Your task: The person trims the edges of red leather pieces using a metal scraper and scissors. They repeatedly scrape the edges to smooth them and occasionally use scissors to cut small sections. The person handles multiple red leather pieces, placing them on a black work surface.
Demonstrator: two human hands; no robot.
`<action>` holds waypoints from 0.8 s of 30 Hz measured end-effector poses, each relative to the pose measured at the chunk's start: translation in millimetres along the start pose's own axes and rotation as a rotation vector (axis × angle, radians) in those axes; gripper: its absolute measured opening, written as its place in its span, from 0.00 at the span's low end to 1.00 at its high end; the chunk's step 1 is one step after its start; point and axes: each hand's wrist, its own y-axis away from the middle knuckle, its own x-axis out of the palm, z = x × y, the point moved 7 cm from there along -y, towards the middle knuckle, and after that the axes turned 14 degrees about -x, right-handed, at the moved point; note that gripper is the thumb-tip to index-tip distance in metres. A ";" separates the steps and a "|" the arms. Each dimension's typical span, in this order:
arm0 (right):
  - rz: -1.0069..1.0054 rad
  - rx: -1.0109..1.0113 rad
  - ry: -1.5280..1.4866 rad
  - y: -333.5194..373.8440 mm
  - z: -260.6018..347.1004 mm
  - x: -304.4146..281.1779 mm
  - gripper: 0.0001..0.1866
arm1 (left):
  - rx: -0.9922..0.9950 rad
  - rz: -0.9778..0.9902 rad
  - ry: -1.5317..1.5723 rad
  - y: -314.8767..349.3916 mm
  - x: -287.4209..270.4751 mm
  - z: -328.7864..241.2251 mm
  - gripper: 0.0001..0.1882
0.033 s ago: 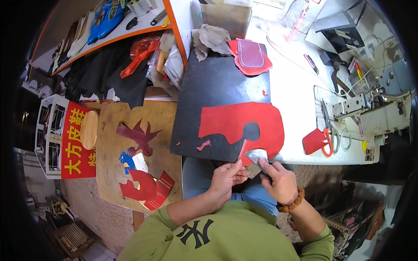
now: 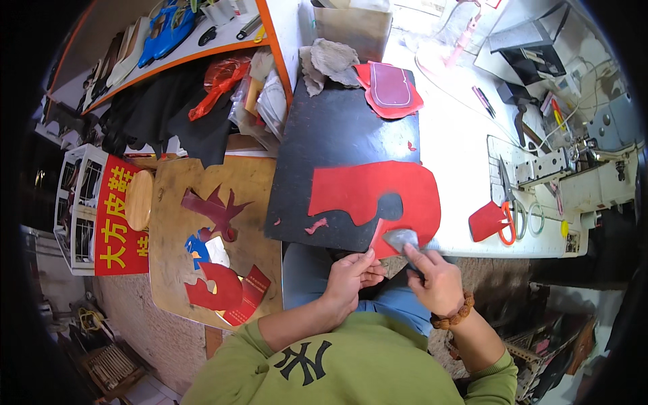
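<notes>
A large curved red leather piece (image 2: pixel 412 196) lies on the black board (image 2: pixel 324 135), its near end reaching to the board's front edge. My left hand (image 2: pixel 351 277) is closed on the near corner of that end, thumb on top and fingers curled. In my right hand (image 2: pixel 435 280) is a knife (image 2: pixel 401 238) with a broad grey metal blade, resting flat on the leather's near end. The fingers wrap round its handle, which is mostly hidden. A brown braided bracelet circles my right wrist. Small red scraps (image 2: pixel 315 225) lie on the board left of the leather.
Stacked red and maroon pieces (image 2: pixel 391 88) sit at the board's far end beside a grey cloth (image 2: pixel 331 61). Scissors (image 2: pixel 507 223) and a sewing machine (image 2: pixel 594 169) are to the right. Leather offcuts (image 2: pixel 216 283) lie on the wooden table (image 2: pixel 169 223) at left, below an orange-edged shelf (image 2: pixel 202 54).
My right hand and the knife blade have shifted very slightly to the right over the leather. My left hand keeps its hold in the same place.
</notes>
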 end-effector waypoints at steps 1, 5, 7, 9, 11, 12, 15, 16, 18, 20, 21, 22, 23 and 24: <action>-0.041 0.000 -0.017 -2.7 -3.0 -7.2 0.28 | 0.003 -0.011 -0.010 0.6 -1.1 -1.2 0.17; -0.106 0.000 -0.150 -23.7 -18.5 -22.1 0.30 | 0.158 0.041 -0.296 7.3 2.1 -14.7 0.15; -0.209 -0.064 -0.246 -43.5 -19.6 -23.4 0.29 | 0.290 0.010 -0.554 16.1 6.5 -23.8 0.13; -0.259 -0.135 -0.365 -68.3 -21.1 -17.1 0.26 | 0.903 -0.311 -0.934 49.8 15.7 -55.7 0.10; -0.163 -0.093 -0.508 -95.5 -29.5 3.0 0.25 | 1.179 -0.439 -1.136 71.5 26.3 -64.7 0.16; -0.113 -0.074 -0.579 -107.1 -33.5 13.3 0.25 | 1.186 -0.529 -1.258 71.2 28.2 -69.6 0.21; -0.080 -0.017 -0.561 -122.1 -47.2 29.7 0.24 | 1.092 -0.652 -1.520 68.9 19.0 -76.0 0.40; -0.111 -0.005 -0.586 -122.0 -51.3 30.9 0.24 | 1.085 -0.710 -1.511 76.4 9.8 -73.7 0.38; -0.193 -0.001 -0.538 -113.4 -57.0 25.6 0.23 | 1.047 -0.823 -1.486 92.4 -11.2 -60.9 0.35; -0.254 0.157 -0.527 -96.4 -66.3 22.8 0.23 | 1.109 -0.733 -1.283 104.1 -24.2 -45.9 0.26; -0.298 0.146 -0.499 -89.0 -62.9 18.9 0.23 | 1.040 -0.630 -1.179 99.0 -28.9 -36.9 0.23; -0.290 0.150 -0.500 -80.5 -58.2 18.3 0.23 | 0.967 -0.528 -1.074 91.6 -32.1 -29.7 0.20; -0.269 0.207 -0.499 -69.8 -55.2 19.0 0.24 | 0.756 -0.390 -0.813 71.4 -38.5 -23.0 0.19; -0.268 0.217 -0.510 -60.2 -48.8 18.5 0.24 | 0.543 -0.253 -0.553 46.4 -36.7 -13.7 0.18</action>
